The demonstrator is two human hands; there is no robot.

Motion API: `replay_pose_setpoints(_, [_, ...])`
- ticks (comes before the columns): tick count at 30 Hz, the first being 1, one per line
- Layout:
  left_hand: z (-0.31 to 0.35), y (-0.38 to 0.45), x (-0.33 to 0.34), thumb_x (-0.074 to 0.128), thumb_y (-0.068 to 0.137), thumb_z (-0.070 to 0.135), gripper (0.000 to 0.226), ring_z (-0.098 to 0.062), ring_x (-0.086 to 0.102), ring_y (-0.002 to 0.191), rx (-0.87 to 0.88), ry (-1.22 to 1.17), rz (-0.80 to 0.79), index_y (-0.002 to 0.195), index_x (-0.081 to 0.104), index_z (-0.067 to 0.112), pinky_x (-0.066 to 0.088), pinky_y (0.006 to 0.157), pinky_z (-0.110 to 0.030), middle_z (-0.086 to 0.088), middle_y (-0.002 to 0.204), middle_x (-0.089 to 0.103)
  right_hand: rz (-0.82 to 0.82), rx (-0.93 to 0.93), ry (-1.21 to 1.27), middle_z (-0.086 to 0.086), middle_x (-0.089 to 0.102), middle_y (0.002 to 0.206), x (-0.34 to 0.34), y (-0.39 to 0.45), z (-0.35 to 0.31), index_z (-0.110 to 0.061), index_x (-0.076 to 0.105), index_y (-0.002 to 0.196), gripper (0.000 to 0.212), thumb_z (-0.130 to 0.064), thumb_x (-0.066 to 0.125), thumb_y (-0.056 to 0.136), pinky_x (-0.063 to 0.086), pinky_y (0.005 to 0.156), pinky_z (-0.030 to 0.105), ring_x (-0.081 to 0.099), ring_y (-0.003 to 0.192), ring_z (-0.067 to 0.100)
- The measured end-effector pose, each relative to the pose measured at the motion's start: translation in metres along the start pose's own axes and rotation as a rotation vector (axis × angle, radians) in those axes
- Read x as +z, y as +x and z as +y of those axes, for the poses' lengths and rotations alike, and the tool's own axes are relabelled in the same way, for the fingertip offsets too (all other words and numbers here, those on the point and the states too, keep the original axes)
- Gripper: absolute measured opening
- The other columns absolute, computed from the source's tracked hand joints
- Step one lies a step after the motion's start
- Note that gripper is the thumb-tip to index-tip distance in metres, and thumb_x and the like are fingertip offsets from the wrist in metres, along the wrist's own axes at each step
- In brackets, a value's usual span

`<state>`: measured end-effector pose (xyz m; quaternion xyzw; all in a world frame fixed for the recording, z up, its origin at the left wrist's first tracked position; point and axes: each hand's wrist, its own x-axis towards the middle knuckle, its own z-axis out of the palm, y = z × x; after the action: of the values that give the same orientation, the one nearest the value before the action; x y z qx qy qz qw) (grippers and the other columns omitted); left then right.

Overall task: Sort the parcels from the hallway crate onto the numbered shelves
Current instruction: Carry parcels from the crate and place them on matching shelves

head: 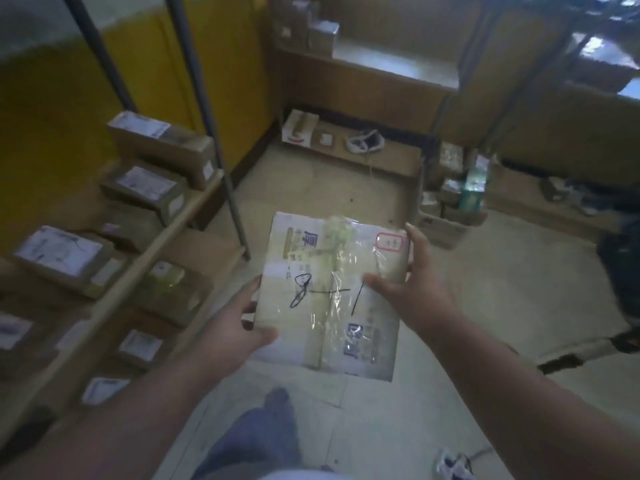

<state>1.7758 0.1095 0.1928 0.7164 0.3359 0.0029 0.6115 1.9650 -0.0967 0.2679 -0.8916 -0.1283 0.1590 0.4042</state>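
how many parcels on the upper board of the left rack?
3 clearly: a brown box at the far end, one in the middle, and a nearer one with a big white label. A darker fourth may sit between the last two; too blurred to tell.

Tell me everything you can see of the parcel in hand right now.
The parcel is a flat pale cardboard box, wrapped with glossy clear tape, with black marker scrawl, printed characters and a red-bordered label at its far right corner. It is held above the floor, tilted toward the camera, by the left hand and right hand at its sides.
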Motion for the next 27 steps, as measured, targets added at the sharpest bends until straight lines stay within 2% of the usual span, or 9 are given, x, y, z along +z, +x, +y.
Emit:
replay_pose_setpoints(4, [0.001,0.073,-0.022,0.076,0.085,0.007,0.080,-0.013,0.068,0.100,-0.019,-0.032,0.092,0.131,0.039,0.061,0.056,0.077,-0.030,0.011,0.120,0.064,-0.090,-0.054,-0.024,-0.013,0.058,0.105,0.048,0.098,-0.023,-0.050,0.021,0.148,0.102,-0.040,0.087,0.071,0.050,0.065,0.022,0.057,0.080,-0.003])
replay_pose_setpoints(7, [0.006,0.116,-0.037,0.078,0.084,0.009,0.083,-0.006,0.066,0.099,-0.078,-0.045,0.134,0.143,0.037,0.051,0.055,0.076,-0.026,0.010,0.118,0.064,-0.138,-0.125,-0.081,-0.013,0.054,0.115,0.073,0.156,-0.042,-0.047,0.019,0.150,0.105,-0.041,0.087,0.070,0.055,0.080,0.033,0.060,0.094,0.011])
replay_pose_setpoints(11, [0.026,0.154,-0.047,0.079,0.083,0.009,0.080,0.000,0.061,0.096,-0.111,-0.067,0.237,0.137,0.036,0.049,0.050,0.073,-0.022,0.018,0.111,0.060,-0.224,-0.164,-0.117,-0.010,0.054,0.121,0.081,0.219,-0.072,-0.045,0.013,0.154,0.108,-0.041,0.085,0.075,0.047,0.071,0.025,0.055,0.095,0.010])
replay_pose_setpoints(15, [0.029,0.182,-0.050,0.080,0.082,0.009,0.077,-0.001,0.061,0.097,-0.158,-0.085,0.332,0.128,0.038,0.054,0.048,0.072,-0.022,0.018,0.111,0.061,-0.340,-0.218,-0.212,0.003,0.057,0.137,0.104,0.268,-0.088,-0.043,0.003,0.156,0.109,-0.044,0.080,0.080,0.043,0.077,0.023,0.060,0.105,0.019])
replay_pose_setpoints(16, [0.026,0.190,-0.049,0.081,0.081,0.009,0.077,-0.002,0.062,0.097,-0.177,-0.098,0.369,0.121,0.039,0.060,0.050,0.074,-0.024,0.018,0.110,0.062,-0.371,-0.233,-0.217,0.003,0.057,0.138,0.114,0.281,-0.088,-0.043,0.001,0.156,0.109,-0.044,0.079,0.080,0.044,0.076,0.023,0.061,0.105,0.019])
replay_pose_setpoints(18, [0.014,0.207,-0.041,0.082,0.080,0.011,0.078,0.002,0.060,0.094,-0.228,-0.136,0.440,0.107,0.037,0.068,0.050,0.076,-0.024,0.024,0.106,0.059,-0.447,-0.260,-0.249,0.002,0.056,0.138,0.135,0.308,-0.085,-0.043,-0.005,0.156,0.109,-0.043,0.076,0.083,0.045,0.062,0.017,0.060,0.086,0.009])
replay_pose_setpoints(21, [0.001,0.229,-0.017,0.084,0.080,0.017,0.076,0.013,0.052,0.085,-0.315,-0.191,0.572,0.113,0.037,0.066,0.047,0.072,-0.018,0.032,0.103,0.055,-0.562,-0.350,-0.389,0.002,0.056,0.133,0.169,0.353,-0.077,-0.039,-0.009,0.156,0.106,-0.042,0.072,0.087,0.030,0.046,0.010,0.047,0.066,0.001])
replay_pose_setpoints(24, [-0.018,0.256,0.008,0.084,0.080,0.016,0.076,0.014,0.053,0.082,-0.407,-0.283,0.681,0.119,0.039,0.063,0.049,0.068,-0.020,0.031,0.103,0.056,-0.721,-0.491,-0.461,-0.009,0.057,0.127,0.213,0.402,-0.066,-0.044,0.000,0.154,0.095,-0.039,0.069,0.089,0.042,0.049,0.020,0.056,0.066,0.005])
replay_pose_setpoints(27, [-0.045,0.283,0.021,0.083,0.079,0.012,0.079,0.000,0.067,0.082,-0.490,-0.350,0.764,0.125,0.041,0.061,0.055,0.071,-0.029,0.022,0.102,0.064,-0.850,-0.574,-0.497,-0.012,0.058,0.123,0.262,0.436,-0.053,-0.047,0.006,0.153,0.090,-0.038,0.068,0.088,0.042,0.057,0.023,0.061,0.077,0.013])
